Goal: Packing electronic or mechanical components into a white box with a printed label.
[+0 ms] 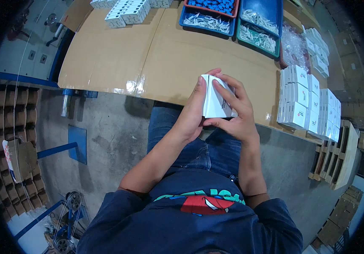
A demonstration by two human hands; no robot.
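Close above the table's near edge, I hold a small white cardboard box (216, 101) between both hands. My left hand (194, 106) is closed along the box's left side, its thumb lying up the edge. My right hand (239, 109) grips it from the right, fingers over the upper face and thumb at the bottom corner. A narrow dark line runs down the left part of the box, and dark print shows on its face. Whether its flaps are closed, I cannot tell.
The cardboard-covered table (105, 59) carries stacked white boxes (298, 95) at right and white boxes (127, 12) at far left. A blue tray (207, 31) and a green tray (258, 51) hold slim pale pieces. Clear plastic bags (294, 44) lie beside them. A wooden pallet (338, 156) stands right.
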